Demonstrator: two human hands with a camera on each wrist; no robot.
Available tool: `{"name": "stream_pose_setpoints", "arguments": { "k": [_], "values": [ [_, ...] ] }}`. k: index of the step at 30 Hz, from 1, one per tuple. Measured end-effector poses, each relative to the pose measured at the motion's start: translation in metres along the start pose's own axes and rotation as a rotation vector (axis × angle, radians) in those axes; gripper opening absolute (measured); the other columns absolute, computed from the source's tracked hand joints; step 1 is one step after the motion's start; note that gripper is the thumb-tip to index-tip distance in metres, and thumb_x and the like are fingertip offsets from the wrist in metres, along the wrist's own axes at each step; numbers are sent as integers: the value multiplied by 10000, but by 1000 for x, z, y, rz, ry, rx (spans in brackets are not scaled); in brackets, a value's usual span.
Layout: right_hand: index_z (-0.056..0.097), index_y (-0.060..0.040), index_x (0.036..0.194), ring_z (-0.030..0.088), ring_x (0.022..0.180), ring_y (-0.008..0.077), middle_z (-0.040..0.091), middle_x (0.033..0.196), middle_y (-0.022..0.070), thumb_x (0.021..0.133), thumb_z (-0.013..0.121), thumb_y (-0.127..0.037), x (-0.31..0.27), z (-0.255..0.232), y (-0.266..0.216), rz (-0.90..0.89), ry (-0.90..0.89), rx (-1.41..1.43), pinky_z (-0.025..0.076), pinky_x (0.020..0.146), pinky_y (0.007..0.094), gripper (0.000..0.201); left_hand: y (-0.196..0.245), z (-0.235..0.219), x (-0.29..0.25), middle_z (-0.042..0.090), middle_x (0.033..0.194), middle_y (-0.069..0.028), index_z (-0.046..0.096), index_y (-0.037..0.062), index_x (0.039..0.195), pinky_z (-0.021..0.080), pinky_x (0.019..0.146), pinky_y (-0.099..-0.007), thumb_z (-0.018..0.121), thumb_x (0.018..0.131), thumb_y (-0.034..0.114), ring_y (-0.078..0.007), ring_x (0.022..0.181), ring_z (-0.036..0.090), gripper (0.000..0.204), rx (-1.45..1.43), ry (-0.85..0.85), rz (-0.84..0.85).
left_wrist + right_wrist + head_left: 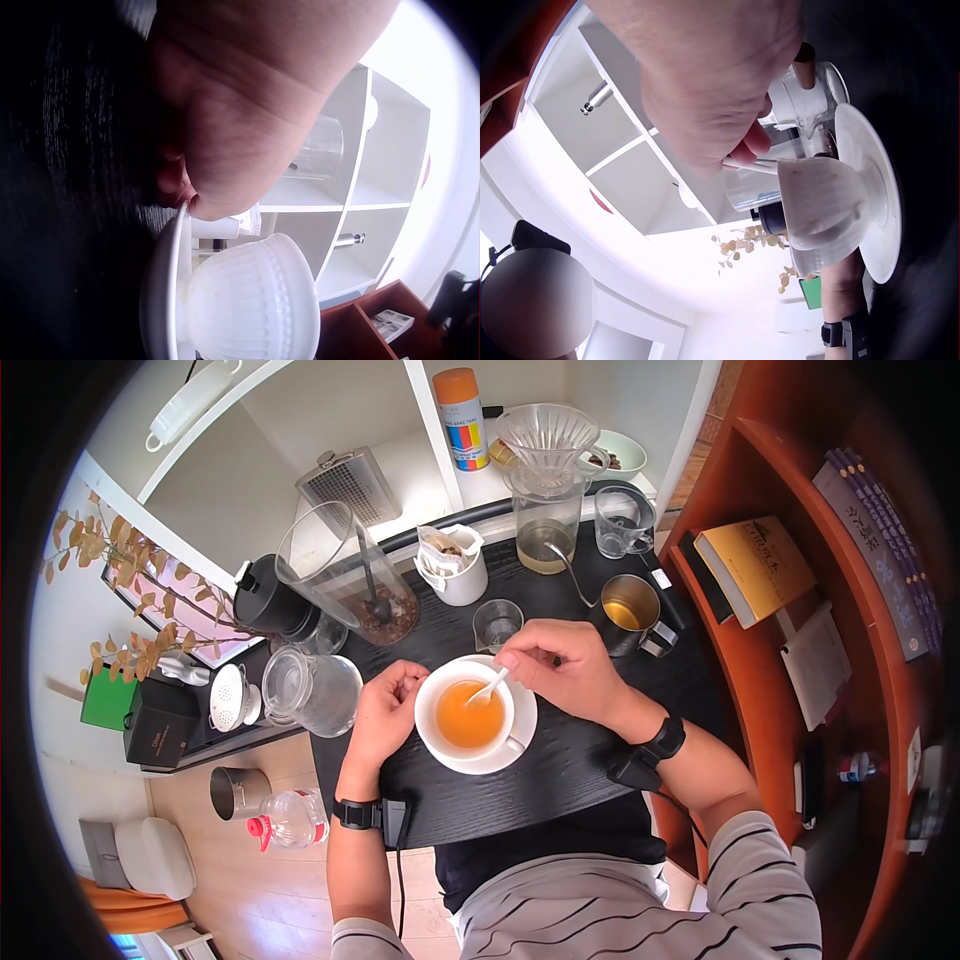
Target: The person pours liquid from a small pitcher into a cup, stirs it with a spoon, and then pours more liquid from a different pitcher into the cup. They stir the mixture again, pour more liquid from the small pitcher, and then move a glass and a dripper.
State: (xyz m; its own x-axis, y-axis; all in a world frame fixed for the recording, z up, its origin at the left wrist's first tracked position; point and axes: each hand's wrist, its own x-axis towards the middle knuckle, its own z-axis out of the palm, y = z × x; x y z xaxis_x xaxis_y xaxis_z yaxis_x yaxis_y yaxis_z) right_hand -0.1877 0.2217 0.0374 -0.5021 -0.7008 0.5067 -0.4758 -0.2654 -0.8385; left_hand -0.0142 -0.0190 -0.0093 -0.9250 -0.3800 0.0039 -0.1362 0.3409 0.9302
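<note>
Our left hand (pixel 385 710) pinches the saucer (pixel 527 712) beneath the cup (pixel 817 199), our right hand (pixel 570 668) a spoon (pixel 489 689); only overhead we see liquid (pixel 465 724) inside.

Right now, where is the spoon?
In the head view, the spoon slants into the cup from its upper right, pinched by the right hand.

White open shelving (pixel 375 405), reddish-brown bookcase (pixel 868 660), light wood floor (pixel 220 875), pale wall (pixel 95 785) at left
</note>
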Motion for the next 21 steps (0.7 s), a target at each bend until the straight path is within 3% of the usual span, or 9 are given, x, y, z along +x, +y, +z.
{"name": "stream_pose_setpoints", "arguments": {
  "k": [12, 15, 21],
  "values": [
    [779, -11, 1018, 546, 658, 28, 729, 847, 11, 1028, 748, -129, -1, -1, 0, 24, -48, 2, 413, 574, 219, 122, 2, 0, 1, 589, 763, 84, 710, 8, 1072, 399, 607, -202, 684, 1046, 88, 1, 679, 476, 88, -6, 2, 4],
    [768, -5, 1025, 515, 638, 32, 656, 760, 1, 1004, 774, -115, 0, 4, -1, 56, -8, 64, 409, 565, 233, 112, 6, -1, 1, 586, 768, 86, 708, 5, 1077, 394, 606, -201, 671, 1042, 69, 4, 680, 470, 82, -7, 2, 0],
    [775, 2, 1033, 522, 659, 6, 673, 782, -25, 1022, 767, -127, -5, 9, 9, 128, -15, 163, 421, 582, 214, 129, 0, -3, 2, 627, 823, 80, 701, 9, 1092, 409, 632, -190, 660, 1059, 94, 12, 714, 497, 100, -52, -8, -13]
  ]
}}
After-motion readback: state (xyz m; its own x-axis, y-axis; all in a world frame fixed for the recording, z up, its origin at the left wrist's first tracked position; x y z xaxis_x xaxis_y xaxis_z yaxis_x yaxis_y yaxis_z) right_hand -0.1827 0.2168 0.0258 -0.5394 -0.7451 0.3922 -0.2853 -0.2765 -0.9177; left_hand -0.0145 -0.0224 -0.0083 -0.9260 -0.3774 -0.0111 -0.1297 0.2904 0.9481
